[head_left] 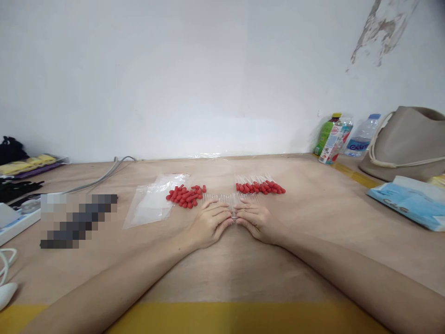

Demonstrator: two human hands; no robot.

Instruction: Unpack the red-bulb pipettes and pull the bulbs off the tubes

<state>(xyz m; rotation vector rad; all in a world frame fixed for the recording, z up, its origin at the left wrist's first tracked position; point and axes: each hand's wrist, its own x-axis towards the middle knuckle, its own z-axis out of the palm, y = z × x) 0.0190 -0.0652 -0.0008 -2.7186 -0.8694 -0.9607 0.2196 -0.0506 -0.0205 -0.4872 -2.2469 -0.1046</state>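
- Here, left hand (213, 223) and right hand (256, 222) nearly meet, fingers bent over clear tubes (231, 202).
- Whether they pinch them, I cannot tell.
- Tubes lie on the surface (222, 273), red bulbs (186, 196) leftward, red-ended droppers (259, 187) behind.

A plain white wall (174, 83) spans the far side, its paint peeling in a brownish patch (384, 35) high on the right. Against it stands a wide, light-brown table (313, 204), with a yellow strip (225, 317) along the near edge and another at the far right. Soft, even light falls across both wall and table.
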